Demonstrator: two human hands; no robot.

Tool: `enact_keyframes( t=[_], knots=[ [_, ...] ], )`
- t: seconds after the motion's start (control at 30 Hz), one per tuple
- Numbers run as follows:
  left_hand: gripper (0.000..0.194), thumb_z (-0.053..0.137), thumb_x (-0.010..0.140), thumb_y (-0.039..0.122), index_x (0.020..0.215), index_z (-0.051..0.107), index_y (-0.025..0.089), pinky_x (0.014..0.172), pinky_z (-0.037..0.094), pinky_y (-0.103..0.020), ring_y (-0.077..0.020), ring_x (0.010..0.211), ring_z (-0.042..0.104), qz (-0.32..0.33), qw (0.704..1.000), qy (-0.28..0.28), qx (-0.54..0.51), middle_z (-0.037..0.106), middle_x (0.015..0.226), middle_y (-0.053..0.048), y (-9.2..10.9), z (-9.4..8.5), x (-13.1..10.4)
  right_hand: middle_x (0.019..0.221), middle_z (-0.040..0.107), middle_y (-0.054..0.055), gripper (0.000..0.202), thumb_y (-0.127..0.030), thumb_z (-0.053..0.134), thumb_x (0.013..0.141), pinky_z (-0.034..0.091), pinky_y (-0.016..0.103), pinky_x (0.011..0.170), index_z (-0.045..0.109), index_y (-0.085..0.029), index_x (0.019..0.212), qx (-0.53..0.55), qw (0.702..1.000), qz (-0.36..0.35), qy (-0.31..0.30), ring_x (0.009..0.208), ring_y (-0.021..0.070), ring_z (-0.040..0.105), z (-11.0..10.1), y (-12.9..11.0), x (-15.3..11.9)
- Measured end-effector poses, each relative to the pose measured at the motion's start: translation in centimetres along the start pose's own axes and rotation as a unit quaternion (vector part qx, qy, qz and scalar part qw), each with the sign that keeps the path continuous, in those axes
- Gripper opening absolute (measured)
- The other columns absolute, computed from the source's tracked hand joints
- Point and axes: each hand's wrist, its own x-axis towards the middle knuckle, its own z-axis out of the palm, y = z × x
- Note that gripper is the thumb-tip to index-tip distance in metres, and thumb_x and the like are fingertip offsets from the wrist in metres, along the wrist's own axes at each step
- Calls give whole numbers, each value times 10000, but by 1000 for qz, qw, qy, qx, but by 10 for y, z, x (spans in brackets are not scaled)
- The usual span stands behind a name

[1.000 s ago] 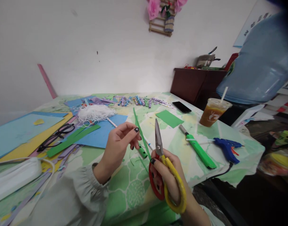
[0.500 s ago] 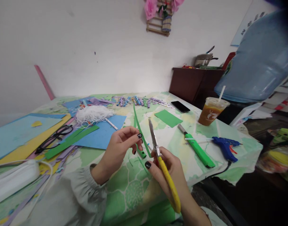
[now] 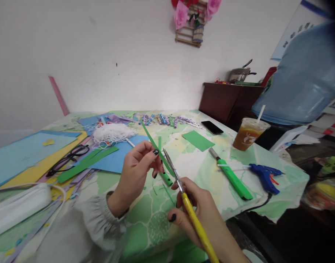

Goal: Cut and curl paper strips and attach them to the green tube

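My left hand (image 3: 134,173) pinches a thin green paper strip (image 3: 149,134) between thumb and fingers. The strip slants from upper left down to the scissors blades. In my right hand (image 3: 204,206) is a pair of scissors with yellow handles (image 3: 195,223), its blades pointing up and left, almost together. The strip's lower end lies close to the blades; whether they touch I cannot tell. Below my left fingertips, a green paper roll with dark spots (image 3: 166,179) rests on the floral tablecloth (image 3: 145,233). A narrow green scrap (image 3: 169,193) lies beside it.
Right of my hands lie a green utility knife (image 3: 234,179), a blue glue gun (image 3: 263,177), a green paper piece (image 3: 198,140), a phone (image 3: 212,127) and an iced drink (image 3: 249,135). At left are white string (image 3: 112,134), glasses (image 3: 68,159), a mask (image 3: 19,208) and coloured paper (image 3: 25,157).
The strip now leans further left in my left hand's pinch. My right hand has dropped slightly, and the scissors have tilted left with their tips nearer the strip. The view has shifted a little.
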Motion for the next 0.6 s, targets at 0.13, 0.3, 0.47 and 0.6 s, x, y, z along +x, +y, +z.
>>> enact_keyframes(
  t=[0.13, 0.3, 0.47, 0.6],
  knots=[
    [121, 553, 799, 171, 697, 488, 177, 390, 370, -183, -86, 438, 525, 8, 1000, -2, 5, 551, 530, 47, 1, -1, 0, 603, 411, -58, 294, -344, 668, 714, 255, 208, 465, 523, -195, 922, -4, 1000, 1, -13, 538, 97, 317, 3, 0, 0],
    [123, 552, 797, 180, 699, 478, 182, 385, 385, -188, -96, 436, 541, 16, 1000, 1, 22, 565, 523, 45, -1, 0, 0, 571, 398, -66, 242, -277, 649, 694, 234, 209, 451, 511, -195, 874, 13, 1000, 3, -8, 511, 89, 290, 6, -2, 2],
    [128, 552, 797, 182, 701, 468, 186, 392, 404, -192, -98, 440, 551, 19, 1000, 7, 22, 568, 534, 48, -3, 0, 1, 538, 370, -78, 245, -265, 657, 677, 219, 205, 439, 513, -193, 862, 20, 1000, 0, 2, 494, 83, 267, 8, -2, 4],
    [125, 553, 791, 176, 696, 473, 186, 397, 411, -194, -103, 442, 559, 19, 999, 12, 31, 570, 530, 49, -2, 0, 1, 514, 355, -84, 237, -287, 656, 683, 210, 204, 432, 516, -189, 847, 28, 999, -12, 12, 477, 79, 257, 10, 2, 5]
  ],
)
